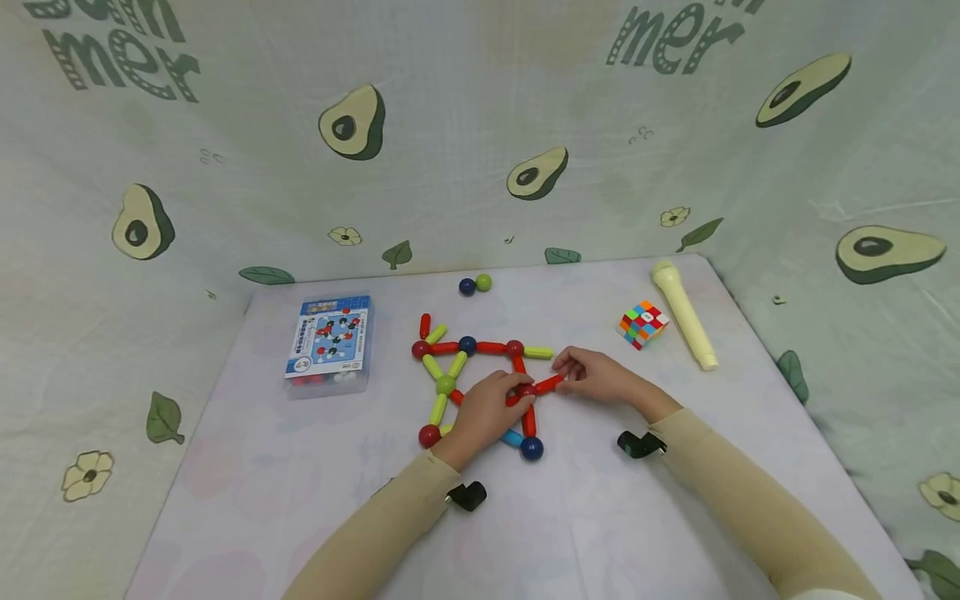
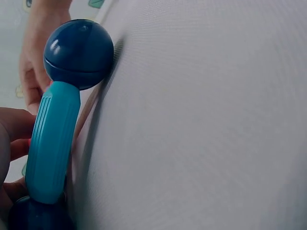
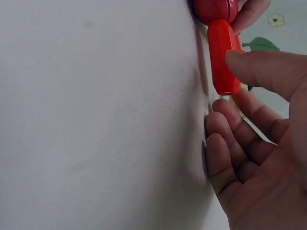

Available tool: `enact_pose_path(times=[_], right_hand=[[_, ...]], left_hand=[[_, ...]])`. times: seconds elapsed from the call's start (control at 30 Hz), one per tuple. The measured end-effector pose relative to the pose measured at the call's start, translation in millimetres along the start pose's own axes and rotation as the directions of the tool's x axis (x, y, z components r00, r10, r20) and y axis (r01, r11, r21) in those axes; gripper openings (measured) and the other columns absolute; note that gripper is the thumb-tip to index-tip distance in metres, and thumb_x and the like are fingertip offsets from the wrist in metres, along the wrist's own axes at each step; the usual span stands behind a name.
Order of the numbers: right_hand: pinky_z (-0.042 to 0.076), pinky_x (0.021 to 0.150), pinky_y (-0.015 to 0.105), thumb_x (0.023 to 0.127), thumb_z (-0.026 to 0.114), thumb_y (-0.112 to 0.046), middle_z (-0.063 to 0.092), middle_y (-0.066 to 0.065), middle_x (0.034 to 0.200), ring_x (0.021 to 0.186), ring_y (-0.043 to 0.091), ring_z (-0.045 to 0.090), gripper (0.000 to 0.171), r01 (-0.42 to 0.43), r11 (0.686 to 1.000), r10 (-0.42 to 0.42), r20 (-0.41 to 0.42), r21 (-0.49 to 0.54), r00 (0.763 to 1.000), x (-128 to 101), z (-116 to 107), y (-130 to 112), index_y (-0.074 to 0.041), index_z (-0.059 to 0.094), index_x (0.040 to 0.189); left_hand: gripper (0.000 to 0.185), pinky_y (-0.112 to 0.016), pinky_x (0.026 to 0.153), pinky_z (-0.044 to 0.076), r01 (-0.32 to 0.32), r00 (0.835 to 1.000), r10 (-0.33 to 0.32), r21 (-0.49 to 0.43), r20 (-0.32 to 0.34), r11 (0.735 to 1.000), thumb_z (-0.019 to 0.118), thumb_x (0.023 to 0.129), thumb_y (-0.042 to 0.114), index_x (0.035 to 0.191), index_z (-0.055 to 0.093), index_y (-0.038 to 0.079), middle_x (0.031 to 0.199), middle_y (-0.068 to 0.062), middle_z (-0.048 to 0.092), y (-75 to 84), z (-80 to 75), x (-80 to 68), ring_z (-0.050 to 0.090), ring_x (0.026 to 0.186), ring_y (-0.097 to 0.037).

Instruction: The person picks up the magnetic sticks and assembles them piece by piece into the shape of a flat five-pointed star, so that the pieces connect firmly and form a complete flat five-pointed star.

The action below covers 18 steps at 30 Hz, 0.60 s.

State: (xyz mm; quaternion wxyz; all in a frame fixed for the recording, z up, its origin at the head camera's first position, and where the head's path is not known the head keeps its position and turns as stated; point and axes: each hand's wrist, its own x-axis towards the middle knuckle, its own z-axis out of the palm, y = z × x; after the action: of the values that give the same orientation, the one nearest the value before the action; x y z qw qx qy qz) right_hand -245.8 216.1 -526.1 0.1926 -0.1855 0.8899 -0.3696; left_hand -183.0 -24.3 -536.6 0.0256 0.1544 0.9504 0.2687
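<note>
A flat frame of magnetic sticks and balls lies mid-table in the head view. My left hand [image 1: 480,414] reaches over it, thumb and fingers gripping the red ball [image 1: 528,391] on its right side. Pinched between the thumb and finger of my right hand [image 1: 597,377] is a red stick [image 3: 222,57], its far end at that red ball. Below the left fingers, a light-blue stick [image 2: 53,141] joins a dark blue ball [image 2: 79,53] at the frame's near right corner. The left palm covers part of the frame's middle.
A clear box with a blue label [image 1: 328,342] stands at left. Two loose balls, dark blue [image 1: 467,287] and green [image 1: 483,282], sit at the back. A puzzle cube [image 1: 642,325] and a pale yellow microphone-shaped stick [image 1: 686,315] lie back right. Printed cloth hangs behind.
</note>
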Motion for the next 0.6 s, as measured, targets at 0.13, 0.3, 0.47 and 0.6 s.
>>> enact_pose_path(times=[0.13, 0.3, 0.47, 0.6], right_hand=[[0.051, 0.077, 0.03, 0.093, 0.076, -0.02, 0.062, -0.001, 0.093, 0.086, 0.018, 0.056, 0.023, 0.063, 0.997, -0.063, -0.004, -0.038, 0.998, -4.5, 2.0, 4.1, -0.013, 0.066, 0.113], [0.05, 0.075, 0.03, 0.094, 0.075, -0.018, 0.061, -0.002, 0.091, 0.085, 0.017, 0.056, 0.022, 0.067, 0.996, -0.07, -0.057, -0.06, 0.996, -3.2, 5.0, 3.1, -0.015, 0.068, 0.114], [0.051, 0.075, 0.03, 0.094, 0.075, -0.017, 0.062, -0.001, 0.093, 0.086, 0.018, 0.056, 0.023, 0.069, 0.996, -0.072, -0.066, -0.053, 0.995, -0.3, 2.9, 2.2, -0.015, 0.067, 0.115], [0.052, 0.079, 0.032, 0.096, 0.072, -0.019, 0.063, 0.001, 0.097, 0.09, 0.02, 0.058, 0.021, 0.053, 0.998, -0.057, -0.11, -0.04, 0.992, 6.3, -3.1, -1.5, -0.014, 0.066, 0.115]], left_hand=[[0.036, -0.022, 0.073, 0.05, 0.001, 1.0, -0.001, -0.003, 0.002, 1.0, 0.071, 0.095, 0.042, 0.128, 0.069, 0.027, 0.103, 0.005, 0.064, 0.9, 1.3, 0.3, 0.056, 0.085, -0.01], [0.036, -0.022, 0.073, 0.05, -0.004, 1.0, 0.004, -0.001, 0.013, 1.0, 0.07, 0.096, 0.043, 0.128, 0.069, 0.027, 0.103, 0.006, 0.064, -1.0, 2.5, 2.1, 0.056, 0.085, -0.01], [0.037, -0.021, 0.071, 0.049, 0.0, 1.0, 0.0, 0.009, 0.005, 1.0, 0.07, 0.095, 0.043, 0.129, 0.069, 0.027, 0.102, 0.006, 0.064, -1.7, 2.7, 2.3, 0.055, 0.084, -0.01], [0.038, -0.02, 0.069, 0.048, -0.004, 1.0, 0.004, 0.008, -0.002, 1.0, 0.071, 0.095, 0.044, 0.129, 0.069, 0.027, 0.099, 0.006, 0.063, -1.4, 2.0, 1.5, 0.054, 0.082, -0.01]])
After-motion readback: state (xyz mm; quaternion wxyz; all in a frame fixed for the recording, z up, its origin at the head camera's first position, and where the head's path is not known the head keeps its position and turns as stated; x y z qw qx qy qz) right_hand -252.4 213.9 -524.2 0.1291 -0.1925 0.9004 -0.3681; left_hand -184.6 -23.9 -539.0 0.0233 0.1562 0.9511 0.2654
